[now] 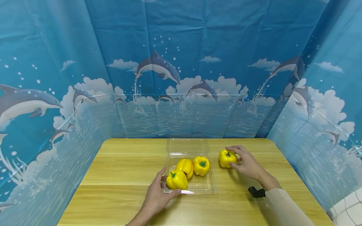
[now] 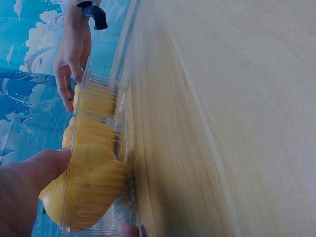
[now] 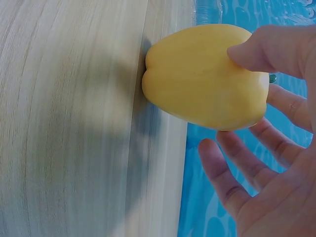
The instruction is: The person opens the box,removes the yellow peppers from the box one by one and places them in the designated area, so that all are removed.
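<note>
The right hand (image 1: 249, 164) grasped a yellow bell pepper (image 1: 225, 159) between its thumb and fingers, the pepper's green stem upward, toward the palm; whether its base touched the wooden table (image 1: 118, 179) could not be told. Two other fingers of that hand were spread just beside the pepper, on the side nearer the wrist camera. To the left of this grip, a short way off, lay a clear plastic container (image 1: 202, 185), its hinged lid (image 1: 187, 146) folded open on the side far from the person. The left hand (image 1: 157, 195) gripped the container's near left corner, thumb at the front rim and fingers along the left wall. Inside, right beside the left grip, sat a stemmed pepper (image 1: 177, 180); just beyond it rested a second pepper (image 1: 185, 166), and the third pepper (image 1: 201, 167), stem showing, stood farthest from that grip. Behind the right grip, near the sleeve (image 1: 285, 207), a black device (image 1: 256, 192) showed at the wrist. Beyond both grips hung a blue dolphin curtain (image 1: 186, 31).
</note>
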The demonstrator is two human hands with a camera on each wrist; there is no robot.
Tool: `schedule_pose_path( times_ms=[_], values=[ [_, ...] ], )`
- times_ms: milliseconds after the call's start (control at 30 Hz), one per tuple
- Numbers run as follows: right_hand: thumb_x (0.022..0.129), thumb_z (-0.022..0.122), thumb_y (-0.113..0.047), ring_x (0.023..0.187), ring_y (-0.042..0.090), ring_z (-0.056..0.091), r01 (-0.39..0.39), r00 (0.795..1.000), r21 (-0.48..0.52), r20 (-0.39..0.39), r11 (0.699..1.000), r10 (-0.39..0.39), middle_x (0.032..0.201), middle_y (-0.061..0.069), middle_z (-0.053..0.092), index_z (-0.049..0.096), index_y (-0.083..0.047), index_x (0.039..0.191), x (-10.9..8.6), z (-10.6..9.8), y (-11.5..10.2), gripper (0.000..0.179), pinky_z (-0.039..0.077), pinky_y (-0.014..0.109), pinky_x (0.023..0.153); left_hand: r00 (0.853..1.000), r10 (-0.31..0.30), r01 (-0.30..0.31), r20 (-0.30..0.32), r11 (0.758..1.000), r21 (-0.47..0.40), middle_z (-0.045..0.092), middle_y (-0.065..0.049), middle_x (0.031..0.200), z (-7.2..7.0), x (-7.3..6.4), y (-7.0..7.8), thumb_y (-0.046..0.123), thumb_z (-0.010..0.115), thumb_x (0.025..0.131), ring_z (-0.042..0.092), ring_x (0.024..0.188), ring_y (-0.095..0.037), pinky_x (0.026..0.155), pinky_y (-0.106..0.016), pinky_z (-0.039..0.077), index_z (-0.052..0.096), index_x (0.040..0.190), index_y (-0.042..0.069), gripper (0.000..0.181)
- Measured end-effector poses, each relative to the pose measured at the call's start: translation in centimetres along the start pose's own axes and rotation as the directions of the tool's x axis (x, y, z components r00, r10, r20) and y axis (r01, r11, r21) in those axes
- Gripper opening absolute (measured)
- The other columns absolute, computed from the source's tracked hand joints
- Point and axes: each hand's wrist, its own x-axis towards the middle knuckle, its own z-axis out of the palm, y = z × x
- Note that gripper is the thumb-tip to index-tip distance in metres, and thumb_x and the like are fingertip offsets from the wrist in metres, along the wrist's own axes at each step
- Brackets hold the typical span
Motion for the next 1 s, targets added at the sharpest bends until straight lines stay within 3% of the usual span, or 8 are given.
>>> schedule_pose_path(
  times_ms=[1000],
  values=[
    [0.103, 0.090, -0.010, 0.145, 0.055, 0.062, -0.004, 1.000, 0.023, -0.026, 1.000, 0.004, 0.162, 0.029, 0.056, 0.059, -0.004, 0.167, -0.38, 0.41, 0.31, 0.071, 0.067, 0.069, 0.101, 1.000, 0.000, 0.000, 0.004, 1.000, -0.006, 0.071, -0.023, 0.155, -0.06, -0.06, 0.07, 0.041, 0.106, 0.085, 0.074, 0.131, -0.037, 0.104, -0.058, 0.067, 0.040, 0.180, 0.014, 0.118]
  ],
)
